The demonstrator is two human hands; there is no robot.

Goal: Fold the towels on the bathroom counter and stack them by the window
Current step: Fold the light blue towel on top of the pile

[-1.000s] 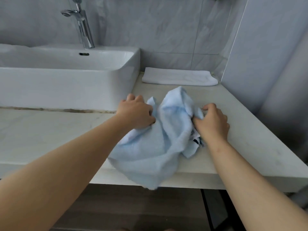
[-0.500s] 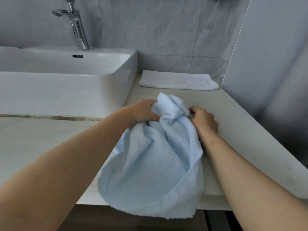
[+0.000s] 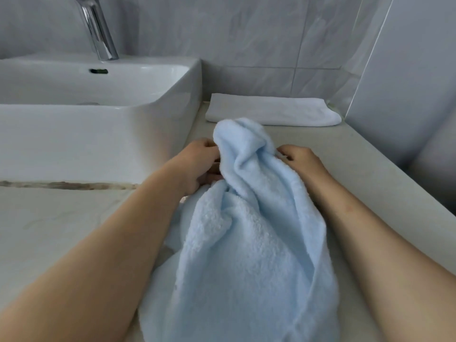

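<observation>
While the light blue towel (image 3: 249,230) lies bunched on the surface (image 3: 61,218), trailing toward the near edge, its raised upper end is gripped from both sides. The left hand (image 3: 197,164) is curled into the cloth just beside the sink (image 3: 98,134), and the right hand (image 3: 301,159) is closed on the opposite fold. 1 white towel (image 3: 271,109) lies folded flat at the back, near the wall corner. The step in hand is judged to be opening out the blue towel. For this to be done well, 2 adjacent corners should be found, the cloth spread flat, and the edges matched before any crease is pressed.
</observation>
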